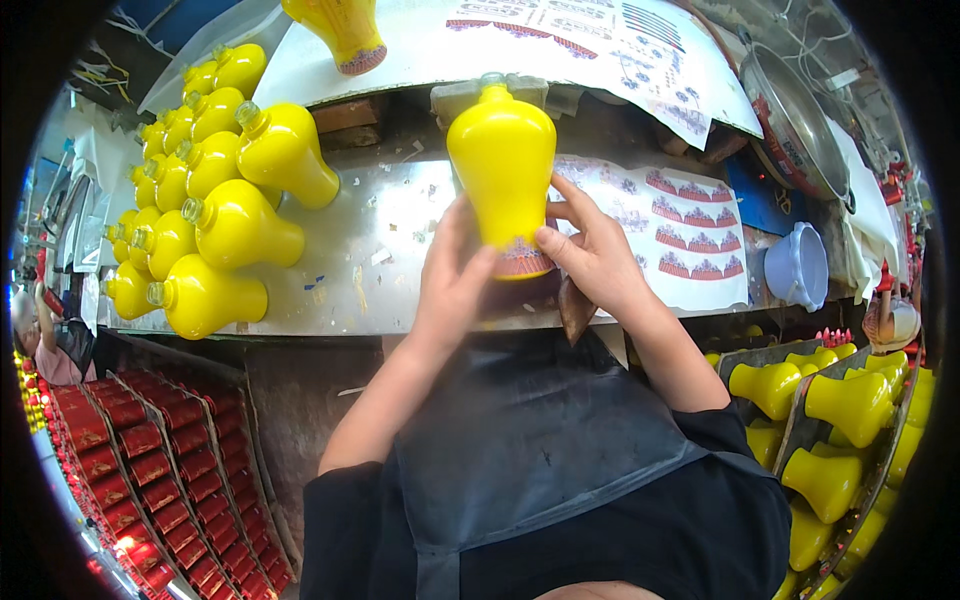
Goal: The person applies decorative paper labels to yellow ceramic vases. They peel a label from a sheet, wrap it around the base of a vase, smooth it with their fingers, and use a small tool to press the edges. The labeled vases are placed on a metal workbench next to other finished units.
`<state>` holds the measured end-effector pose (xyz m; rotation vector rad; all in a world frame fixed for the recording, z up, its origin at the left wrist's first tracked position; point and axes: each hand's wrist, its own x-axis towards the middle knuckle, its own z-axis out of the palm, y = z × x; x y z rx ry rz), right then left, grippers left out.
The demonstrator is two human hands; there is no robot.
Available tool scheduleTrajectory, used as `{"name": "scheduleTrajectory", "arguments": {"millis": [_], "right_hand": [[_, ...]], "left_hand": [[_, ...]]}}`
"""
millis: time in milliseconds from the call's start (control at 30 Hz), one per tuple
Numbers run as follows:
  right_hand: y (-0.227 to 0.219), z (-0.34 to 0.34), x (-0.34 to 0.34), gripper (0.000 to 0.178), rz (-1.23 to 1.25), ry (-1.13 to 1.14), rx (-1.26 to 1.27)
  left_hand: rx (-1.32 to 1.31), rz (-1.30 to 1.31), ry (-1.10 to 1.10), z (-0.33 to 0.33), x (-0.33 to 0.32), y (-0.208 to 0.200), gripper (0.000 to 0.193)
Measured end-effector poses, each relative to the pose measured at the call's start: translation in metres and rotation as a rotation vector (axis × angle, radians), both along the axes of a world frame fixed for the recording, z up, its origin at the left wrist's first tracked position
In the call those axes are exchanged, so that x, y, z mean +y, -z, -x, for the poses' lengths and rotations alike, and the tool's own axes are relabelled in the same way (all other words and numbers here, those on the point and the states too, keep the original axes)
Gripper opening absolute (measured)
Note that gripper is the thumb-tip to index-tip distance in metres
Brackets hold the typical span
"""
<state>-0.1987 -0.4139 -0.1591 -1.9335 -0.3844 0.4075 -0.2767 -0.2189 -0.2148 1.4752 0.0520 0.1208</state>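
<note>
A glossy yellow bottle (502,150) with a clear glass neck lies in front of me, neck pointing away. A patterned red and blue decal band (520,258) runs round its narrow base end. Against the left side of that base my left hand (450,272) is closed, slightly blurred, its fingertips partly hidden. From the right, my right hand (600,255) grips the bottle with its thumb on the decal's edge and its fingers along the side. The neck end meets a pale, worn support block (455,97) at the back of the metal worktop (370,270).
Several yellow bottles (250,225) lie at the left. Decal sheets (690,230) spread at the right, beside a pale blue bucket (797,265). Another decorated bottle (345,35) stands on the raised shelf. Racks of red pieces (160,440) and yellow bottles (850,405) flank me.
</note>
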Motion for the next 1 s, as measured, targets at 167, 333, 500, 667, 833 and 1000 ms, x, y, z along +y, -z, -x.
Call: {"name": "scheduleTrajectory", "arguments": {"millis": [167,333,500,667,833,1000], "right_hand": [[0.009,-0.004,-0.004,0.078,-0.133,-0.062,0.126],[0.018,-0.008,-0.005,0.080,-0.185,-0.080,0.143],[0.014,-0.012,-0.006,0.077,-0.121,-0.069,0.104],[-0.006,-0.016,-0.004,0.072,-0.024,0.005,-0.016],[-0.013,-0.017,0.001,0.071,0.125,-0.007,-0.200],[-0.001,-0.014,-0.011,0.060,-0.062,-0.037,0.070]], "left_hand": [[-0.029,-0.075,-0.051,0.002,-0.003,0.001,0.069],[-0.029,-0.056,-0.066,0.002,-0.004,-0.001,0.070],[0.001,-0.055,-0.065,0.003,-0.006,-0.007,0.069],[0.006,0.015,0.000,0.002,-0.006,-0.010,0.069],[-0.032,-0.058,0.023,-0.003,-0.002,-0.003,0.069],[-0.020,-0.099,-0.001,0.001,-0.002,0.005,0.067]]}}
